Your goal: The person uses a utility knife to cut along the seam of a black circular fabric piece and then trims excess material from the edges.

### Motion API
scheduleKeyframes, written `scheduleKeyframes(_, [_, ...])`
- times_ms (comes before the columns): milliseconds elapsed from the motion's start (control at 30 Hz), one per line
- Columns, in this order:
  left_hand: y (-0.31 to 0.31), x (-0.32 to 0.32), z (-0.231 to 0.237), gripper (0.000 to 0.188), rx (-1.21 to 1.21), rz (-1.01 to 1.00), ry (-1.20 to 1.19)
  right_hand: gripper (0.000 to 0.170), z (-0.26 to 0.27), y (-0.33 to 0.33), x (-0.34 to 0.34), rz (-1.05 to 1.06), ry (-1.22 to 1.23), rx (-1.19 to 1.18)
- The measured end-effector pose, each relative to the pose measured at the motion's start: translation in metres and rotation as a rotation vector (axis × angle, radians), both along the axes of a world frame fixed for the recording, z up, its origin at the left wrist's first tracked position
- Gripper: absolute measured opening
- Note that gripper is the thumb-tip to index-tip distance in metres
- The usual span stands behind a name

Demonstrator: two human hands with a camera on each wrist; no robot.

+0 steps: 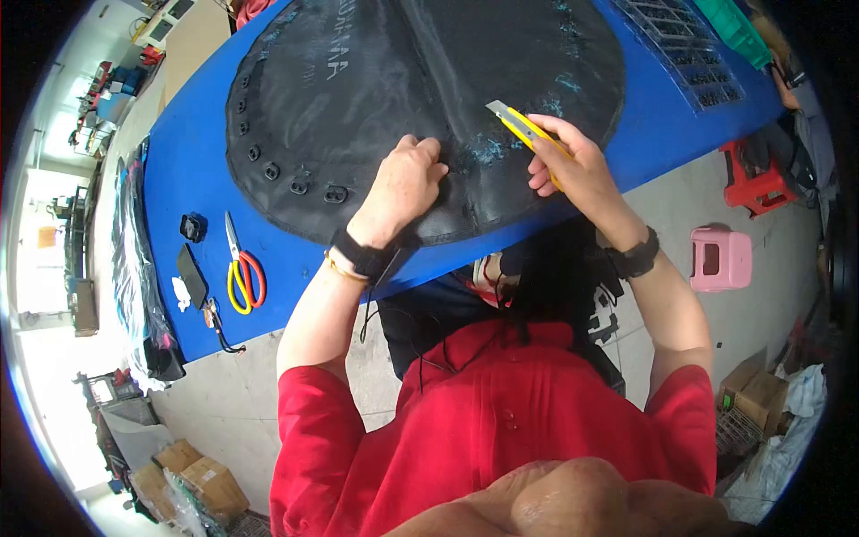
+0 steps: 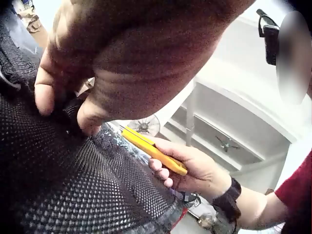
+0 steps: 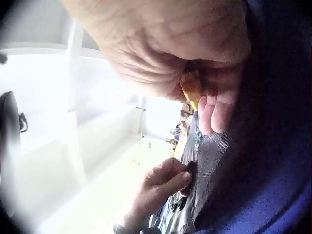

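Observation:
A round black mesh sheet [image 1: 385,98] covers much of the blue table. The left hand [image 1: 408,183] pinches a fold of the mesh near its front edge; in the left wrist view the thumb and a finger of that hand [image 2: 131,58] press into the mesh [image 2: 97,180]. In the right hand [image 1: 573,170] is a yellow utility knife [image 1: 528,132], its blade out and pointing up and left, held above the mesh to the right of the left hand. The right wrist view shows part of the knife [image 3: 191,90] under the curled fingers.
Scissors [image 1: 240,268] with red and yellow handles, a small black part [image 1: 191,227] and a dark flat piece [image 1: 191,276] lie on the blue table [image 1: 295,268] at the left. Black fittings [image 1: 335,193] line the mesh's left rim. A compartmented tray [image 1: 684,54] stands at the right.

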State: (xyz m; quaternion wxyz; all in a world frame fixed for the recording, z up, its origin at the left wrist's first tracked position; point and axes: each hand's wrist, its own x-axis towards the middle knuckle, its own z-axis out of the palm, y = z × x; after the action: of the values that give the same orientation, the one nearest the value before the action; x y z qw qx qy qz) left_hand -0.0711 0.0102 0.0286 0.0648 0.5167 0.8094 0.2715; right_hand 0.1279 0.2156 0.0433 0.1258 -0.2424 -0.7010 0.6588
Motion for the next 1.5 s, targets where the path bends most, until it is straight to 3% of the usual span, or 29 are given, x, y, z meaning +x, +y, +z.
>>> scheduleKeyframes(33, [0.006, -0.008, -0.002, 0.016, -0.008, 0.0, -0.04, 0.047, 0.001, 0.0, 0.0, -0.014, 0.005, 0.016])
scheduleKeyframes(67, [0.012, -0.021, -0.015, 0.018, 0.057, -0.073, 0.067, 0.046, 0.002, -0.002, 0.0, -0.031, 0.017, 0.028])
scheduleKeyframes(167, [0.035, -0.03, -0.003, 0.02, -0.113, -0.018, -0.29, 0.044, -0.003, -0.009, 0.003, -0.09, 0.046, 0.047])
scheduleKeyframes(300, [0.053, -0.026, 0.008, 0.024, -0.145, 0.023, -0.607, 0.041, -0.011, -0.019, 0.005, -0.146, 0.038, 0.039])
scheduleKeyframes(800, [0.066, -0.061, 0.012, 0.026, -0.279, -0.239, -0.713, 0.039, 0.003, -0.051, 0.009, -0.143, -0.104, 0.149])
scheduleKeyframes(900, [0.066, -0.069, 0.009, 0.025, -0.259, -0.29, -0.863, 0.04, 0.01, -0.049, 0.008, -0.105, -0.146, 0.169])
scheduleKeyframes(1067, [0.065, -0.072, 0.006, 0.024, -0.259, -0.288, -0.922, 0.041, 0.002, -0.043, 0.007, -0.054, -0.131, 0.303])
scheduleKeyframes(1367, [0.058, -0.069, -0.004, 0.022, -0.17, -0.275, -0.981, 0.044, 0.029, -0.054, 0.002, -0.106, -0.239, 0.097])
scheduleKeyframes(1500, [0.061, -0.068, -0.002, 0.022, -0.208, -0.242, -1.0, 0.044, 0.018, -0.066, 0.001, -0.145, -0.14, 0.207])
